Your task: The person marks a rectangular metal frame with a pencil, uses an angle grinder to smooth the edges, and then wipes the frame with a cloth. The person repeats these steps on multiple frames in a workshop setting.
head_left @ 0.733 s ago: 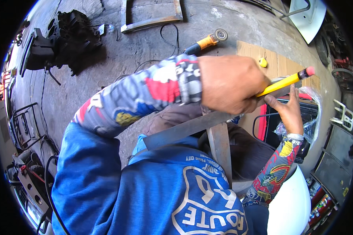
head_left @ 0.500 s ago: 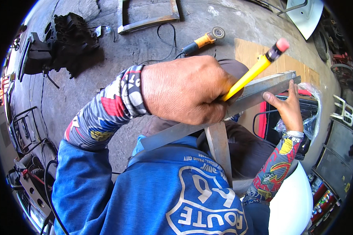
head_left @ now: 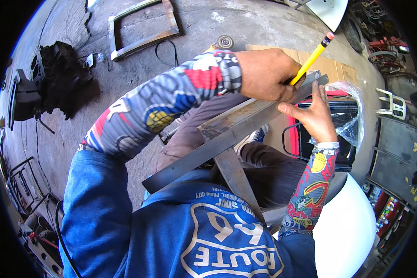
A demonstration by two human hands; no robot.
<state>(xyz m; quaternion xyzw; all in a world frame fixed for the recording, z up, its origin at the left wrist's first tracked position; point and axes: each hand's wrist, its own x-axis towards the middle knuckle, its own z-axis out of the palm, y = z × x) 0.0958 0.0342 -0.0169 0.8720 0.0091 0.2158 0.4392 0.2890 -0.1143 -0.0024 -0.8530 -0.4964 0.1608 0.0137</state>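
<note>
There are two hands (head_left: 266,74) (head_left: 317,123), two patterned sleeves (head_left: 139,116) (head_left: 310,192), one pencil (head_left: 311,60) (one eraser (head_left: 330,35)) and one slatted chair (head_left: 390,112).

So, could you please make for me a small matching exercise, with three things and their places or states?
Things:
1. yellow pencil with pink eraser
2. long flat grey metal bar
3. rectangular metal frame

Places or states:
A. touched by the right hand
B. lying on the grey floor
C. sticking out of the left hand, eraser end up

Pairs: 1-C, 2-A, 3-B
</note>
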